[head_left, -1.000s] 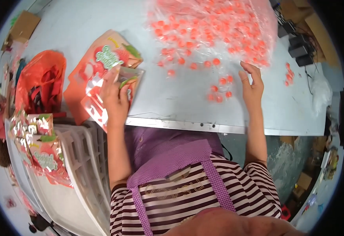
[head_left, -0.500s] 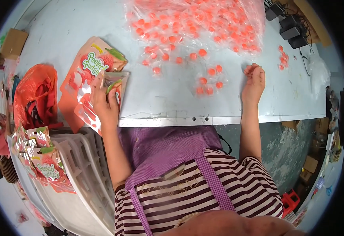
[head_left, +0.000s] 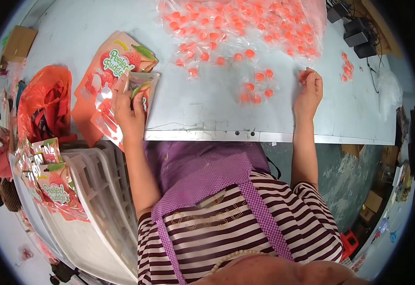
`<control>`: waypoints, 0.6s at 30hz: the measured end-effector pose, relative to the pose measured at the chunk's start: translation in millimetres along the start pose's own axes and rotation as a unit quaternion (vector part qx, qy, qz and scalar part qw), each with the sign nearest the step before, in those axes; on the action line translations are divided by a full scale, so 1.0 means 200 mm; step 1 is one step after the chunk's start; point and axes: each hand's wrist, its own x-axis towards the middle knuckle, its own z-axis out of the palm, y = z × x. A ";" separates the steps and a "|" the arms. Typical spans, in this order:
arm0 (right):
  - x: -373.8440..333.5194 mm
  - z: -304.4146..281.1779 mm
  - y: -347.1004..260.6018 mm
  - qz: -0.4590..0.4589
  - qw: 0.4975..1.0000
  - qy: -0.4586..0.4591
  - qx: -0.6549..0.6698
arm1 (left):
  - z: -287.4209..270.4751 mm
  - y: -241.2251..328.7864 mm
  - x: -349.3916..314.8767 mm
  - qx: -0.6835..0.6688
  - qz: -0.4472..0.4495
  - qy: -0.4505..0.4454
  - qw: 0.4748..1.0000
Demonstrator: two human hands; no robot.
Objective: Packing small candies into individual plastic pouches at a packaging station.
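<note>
My left hand (head_left: 130, 110) is closed on a pink-and-green candy pouch (head_left: 151, 80) near the table's front edge, with the thumb over its front and the top of the pouch gaping. Under and behind it lie larger printed fruit candy pouches (head_left: 106, 64). My right hand (head_left: 310, 92) rests on the table to the right with its fingers curled in; whether anything is inside them is hidden. Between the hands, nearer the right one, sits a small group of clear-wrapped orange-red candies (head_left: 257, 88). More wrapped candies (head_left: 204, 56) are strewn behind them.
A large clear bag of candies (head_left: 283, 23) spreads over the back of the table (head_left: 193, 104). Black adapters with cables (head_left: 357, 35) and a few candies (head_left: 347, 69) lie at the right. At the left stand a red plastic bag (head_left: 43, 102) and stacked trays (head_left: 93, 190) with filled pouches (head_left: 57, 187).
The whole view has tilted slightly, so the table sits higher in the picture. Both hands keep about the same places and grips relative to the pouches and candies.
</note>
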 end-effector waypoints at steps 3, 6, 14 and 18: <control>0.00 -0.03 0.03 -0.006 1.000 -0.010 -0.006 | 0.00 0.00 0.01 0.004 0.004 0.008 1.000; 0.00 -0.02 0.03 -0.012 1.000 -0.016 -0.006 | 0.02 0.00 0.01 0.011 0.001 0.013 1.000; 0.00 -0.03 0.02 -0.012 1.000 -0.013 -0.003 | 0.01 0.00 0.01 -0.004 0.021 0.009 1.000; 0.00 -0.01 0.01 -0.015 1.000 -0.015 0.004 | 0.01 -0.01 0.00 0.013 0.024 0.020 0.999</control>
